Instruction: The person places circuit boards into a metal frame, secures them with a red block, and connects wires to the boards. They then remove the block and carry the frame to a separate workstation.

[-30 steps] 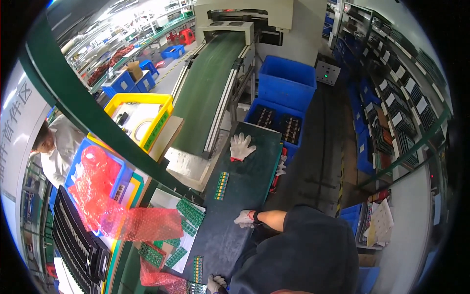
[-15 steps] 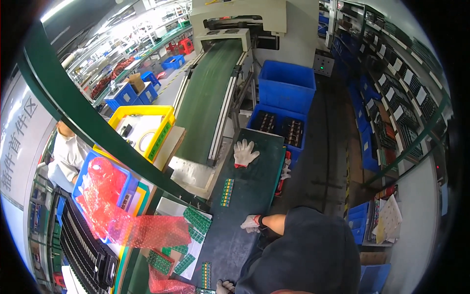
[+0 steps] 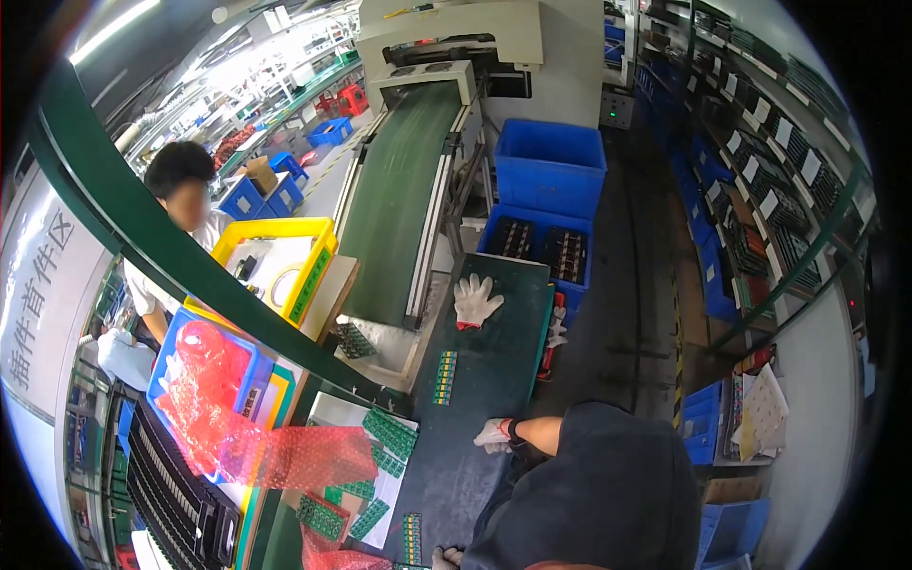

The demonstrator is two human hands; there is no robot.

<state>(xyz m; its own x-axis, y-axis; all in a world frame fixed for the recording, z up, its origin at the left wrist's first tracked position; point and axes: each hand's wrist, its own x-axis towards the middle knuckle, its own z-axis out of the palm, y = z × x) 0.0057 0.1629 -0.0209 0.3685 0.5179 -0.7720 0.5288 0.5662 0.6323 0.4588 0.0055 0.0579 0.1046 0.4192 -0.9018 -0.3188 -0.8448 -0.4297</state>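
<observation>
Yellow tray [image 3: 277, 228] on the left, blue crates [image 3: 549, 182] ahead, red stool [image 3: 353, 99] farther back.

The head view comes from the left of two fisheye cameras worn on the person's head, looking down across the dark green, flat-topped workbench [image 3: 503, 370] and facing along the wide green conveyor belt [image 3: 404, 199] toward the boxy beige machine [image 3: 560, 85]. The person's dark fabric top [image 3: 589, 484] lies close at the lower edge, while tall, white-labelled racks [image 3: 781, 133] bend toward the right rim.
</observation>
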